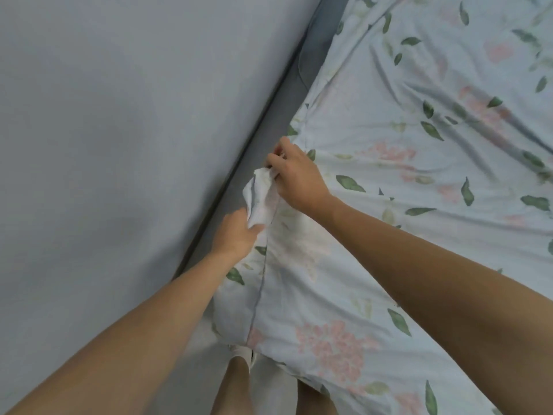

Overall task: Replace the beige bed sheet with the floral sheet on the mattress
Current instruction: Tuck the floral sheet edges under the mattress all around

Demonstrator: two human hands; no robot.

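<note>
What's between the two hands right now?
A bunched fold of the floral sheet, gripped by the left hand and right hand, in the head view.

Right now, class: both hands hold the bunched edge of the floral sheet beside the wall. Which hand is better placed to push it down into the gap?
Probably the left hand: it grips the floral sheet nearest the gap, while the right hand reaches over from the bed side.
</note>
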